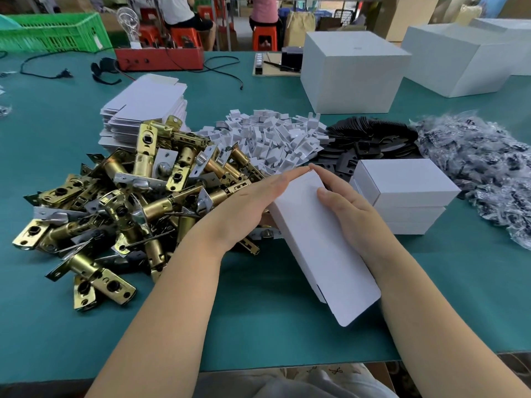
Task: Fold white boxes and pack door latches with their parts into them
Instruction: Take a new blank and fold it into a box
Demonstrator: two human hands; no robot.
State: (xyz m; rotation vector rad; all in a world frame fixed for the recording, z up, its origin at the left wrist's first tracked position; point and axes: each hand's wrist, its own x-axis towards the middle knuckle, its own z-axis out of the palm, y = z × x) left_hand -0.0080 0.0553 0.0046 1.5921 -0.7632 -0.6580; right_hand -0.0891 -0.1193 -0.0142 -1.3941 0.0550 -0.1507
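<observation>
A white cardboard box (319, 242) stands tilted between my hands above the teal table, its open flap toward me. My left hand (253, 202) lies flat with straight fingers against the box's left side. My right hand (344, 199) holds the right side, thumb on top of the panel and fingers along the far edge. A heap of brass door latches (120, 202) lies to the left. Behind it rests a stack of flat white box blanks (143, 110). Small white folded inserts (273, 139), black plates (370, 139) and bagged parts (488, 168) lie beyond.
Closed small white boxes (402, 193) are stacked right of my hands. Large white cartons (353, 73) stand at the back right. A red tool tray (161, 58), cables and a green crate (54, 33) sit at the far left. People sit on stools behind the table.
</observation>
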